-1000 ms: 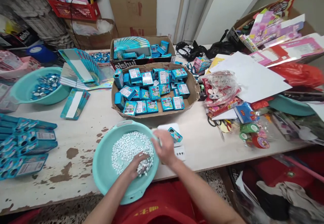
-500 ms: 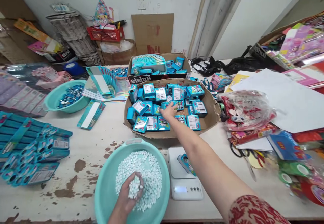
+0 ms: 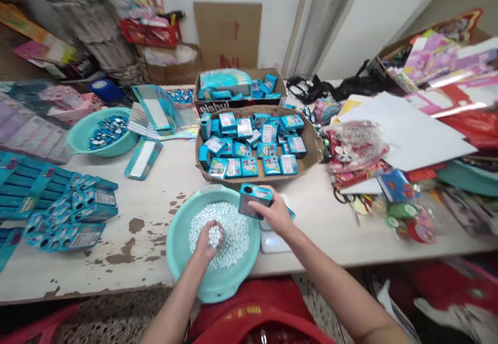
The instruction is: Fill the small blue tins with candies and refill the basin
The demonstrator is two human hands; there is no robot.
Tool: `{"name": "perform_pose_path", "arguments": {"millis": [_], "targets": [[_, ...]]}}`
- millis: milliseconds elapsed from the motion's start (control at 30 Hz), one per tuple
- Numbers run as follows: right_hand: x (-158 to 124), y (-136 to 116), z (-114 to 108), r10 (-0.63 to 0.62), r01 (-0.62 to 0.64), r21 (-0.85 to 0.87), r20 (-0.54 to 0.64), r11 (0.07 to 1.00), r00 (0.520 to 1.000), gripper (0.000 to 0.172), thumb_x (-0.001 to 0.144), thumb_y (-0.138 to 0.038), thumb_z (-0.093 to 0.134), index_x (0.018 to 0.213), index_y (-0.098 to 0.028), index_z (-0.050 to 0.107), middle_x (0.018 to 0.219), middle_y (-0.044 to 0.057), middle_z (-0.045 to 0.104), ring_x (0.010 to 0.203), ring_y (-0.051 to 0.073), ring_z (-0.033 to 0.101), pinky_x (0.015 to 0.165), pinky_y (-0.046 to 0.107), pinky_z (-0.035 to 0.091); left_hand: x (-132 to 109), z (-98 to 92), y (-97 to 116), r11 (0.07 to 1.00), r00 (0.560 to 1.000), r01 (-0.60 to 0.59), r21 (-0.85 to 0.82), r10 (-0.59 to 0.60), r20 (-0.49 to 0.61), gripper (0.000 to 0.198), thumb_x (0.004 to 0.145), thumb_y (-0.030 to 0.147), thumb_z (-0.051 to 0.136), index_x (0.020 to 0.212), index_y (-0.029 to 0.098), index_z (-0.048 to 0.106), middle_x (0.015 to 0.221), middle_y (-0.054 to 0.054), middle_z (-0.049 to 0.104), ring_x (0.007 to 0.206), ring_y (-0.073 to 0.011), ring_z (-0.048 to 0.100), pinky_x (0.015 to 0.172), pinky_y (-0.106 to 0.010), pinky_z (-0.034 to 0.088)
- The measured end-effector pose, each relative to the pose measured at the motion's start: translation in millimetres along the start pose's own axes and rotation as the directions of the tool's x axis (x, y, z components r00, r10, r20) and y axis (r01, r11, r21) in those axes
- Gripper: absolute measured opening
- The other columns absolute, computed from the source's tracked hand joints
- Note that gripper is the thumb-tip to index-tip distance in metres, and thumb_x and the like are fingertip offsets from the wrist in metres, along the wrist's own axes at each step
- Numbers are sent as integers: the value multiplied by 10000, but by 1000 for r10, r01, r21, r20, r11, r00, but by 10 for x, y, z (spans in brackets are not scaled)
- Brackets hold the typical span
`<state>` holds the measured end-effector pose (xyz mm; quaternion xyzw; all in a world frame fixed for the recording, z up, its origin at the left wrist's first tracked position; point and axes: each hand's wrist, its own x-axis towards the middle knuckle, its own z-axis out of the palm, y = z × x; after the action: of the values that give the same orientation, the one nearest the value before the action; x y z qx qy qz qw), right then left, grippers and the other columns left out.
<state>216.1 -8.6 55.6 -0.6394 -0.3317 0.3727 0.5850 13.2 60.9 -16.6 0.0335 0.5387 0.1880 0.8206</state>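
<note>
My left hand (image 3: pixel 209 239) is cupped around a scoop of small white candies (image 3: pixel 215 236), low inside the turquoise basin (image 3: pixel 176 266). More loose candies (image 3: pixel 237 230) lie around it in the basin. In my right hand (image 3: pixel 274 210) is a small blue candy box (image 3: pixel 253 198), gripped between thumb and fingers above the basin's right rim. Behind both hands, a cut-down cardboard box (image 3: pixel 311 163) holds many similar blue boxes (image 3: pixel 249 166). A white scale (image 3: pixel 272 242) sits right of the basin, partly covered by my right hand and forearm.
Stacked blue cartons (image 3: pixel 83 214) stand at left, near a smaller basin (image 3: pixel 101 149) of shiny blue pieces. Flat blue sleeves (image 3: pixel 143 158) lie behind. To the right are plastic-wrapped goods (image 3: pixel 356 144), a white sheet (image 3: pixel 412 131) and scissors (image 3: pixel 355 210). The table's front edge (image 3: pixel 128 288) is visible.
My right hand has come back from the cardboard box with a blue candy box. My left hand stays cupped with candies in the basin. The view has tilted downward.
</note>
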Motion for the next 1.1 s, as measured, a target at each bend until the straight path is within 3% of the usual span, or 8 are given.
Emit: {"name": "perform_pose_path", "arguments": {"millis": [67,133,233,300,367,633,900,1100], "targets": [[-416,227,257,31,-32,-23,-43,999,999,437,623,-333,779,999,-208,596,935,25,657,865,205,610,809,351,486,-153,47,93,997,996,-78,14,77,33,122,749,253,538,675,159,515,508,1,508,370,-99,468,304,-156,305],[-709,435,497,32,-38,-74,-75,997,997,387,643,-284,767,985,-210,600,954,31,637,897,208,599,824,353,475,-321,115,171,968,960,-249,38,242,138,148,714,293,581,669,160,535,524,2,519,398,-102,477,310,-160,304],[-902,606,725,-22,11,-206,-52,978,998,360,625,-250,799,937,-217,622,938,31,611,917,215,579,828,352,459,-496,243,187,837,814,-543,64,507,284,205,664,337,647,643,152,562,539,-6,539,449,-118,511,350,-187,357],[-916,624,781,-51,47,-275,-7,960,999,396,598,-245,830,939,-225,631,923,27,606,923,220,570,824,351,452,-523,319,125,744,734,-663,85,624,269,211,651,331,673,635,149,567,563,-5,560,489,-123,541,413,-209,421],[-894,601,791,-64,64,-320,11,945,998,397,603,-232,830,947,-228,631,915,24,609,922,222,565,823,353,446,-497,372,47,685,687,-722,99,693,218,211,649,318,683,635,150,556,586,5,575,504,-119,556,459,-222,452],[-858,493,758,-88,83,-323,-2,943,996,380,619,-121,773,951,-204,609,931,27,611,928,221,570,832,352,438,-487,427,-4,674,680,-731,109,705,202,235,669,339,697,695,159,549,557,24,579,482,-135,576,472,-232,450],[-816,444,742,-54,56,-254,15,966,998,319,670,-220,729,955,-214,587,941,22,605,926,222,574,829,351,434,-538,452,-22,656,668,-743,130,719,191,329,724,412,673,578,150,537,597,-22,618,535,-143,603,534,-253,463],[-829,393,772,-54,53,-215,4,975,999,303,669,-226,724,941,-216,592,937,20,601,916,213,573,830,345,435,-547,445,-32,579,595,-804,134,783,182,265,737,383,680,649,156,575,589,14,570,556,-121,584,573,-243,466]]}}
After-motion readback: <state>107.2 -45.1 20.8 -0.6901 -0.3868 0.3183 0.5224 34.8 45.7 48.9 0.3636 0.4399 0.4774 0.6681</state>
